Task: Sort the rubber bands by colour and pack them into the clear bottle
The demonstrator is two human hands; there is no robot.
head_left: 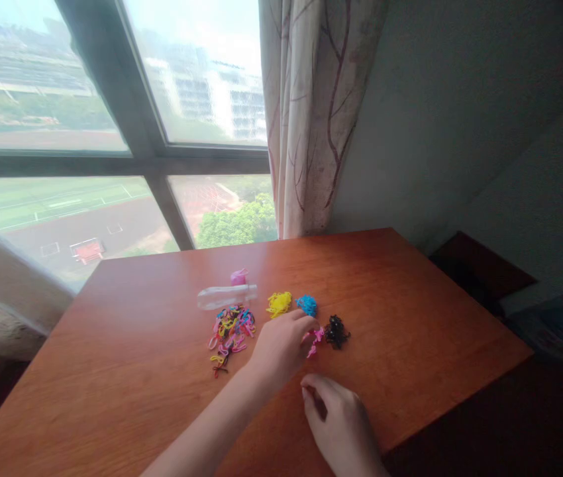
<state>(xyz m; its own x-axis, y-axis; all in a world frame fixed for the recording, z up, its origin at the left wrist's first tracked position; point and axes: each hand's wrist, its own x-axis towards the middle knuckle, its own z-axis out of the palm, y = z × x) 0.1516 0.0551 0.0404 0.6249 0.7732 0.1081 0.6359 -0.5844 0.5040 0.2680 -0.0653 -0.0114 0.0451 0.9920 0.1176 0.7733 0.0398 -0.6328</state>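
My left hand (284,344) reaches over a small pile of pink rubber bands (315,344), its fingers bent down and partly hiding it. Whether a band is between those fingertips cannot be made out. Nearer to me, my right hand (341,414) hovers low over the table with thumb and forefinger pinched together; anything in the pinch is too small to see. Left of my left hand lies a mixed heap of coloured rubber bands (229,328). Single-colour piles sit around the pink one: yellow bands (279,303), blue bands (307,305) and black bands (336,331).
Behind the mixed heap, a clear plastic bottle-shaped container (224,296) lies on its side, with a pink object (238,277) beyond it. The brown wooden table (127,358) stands against a window (212,159) and a curtain (306,119). Its right edge borders a dark area.
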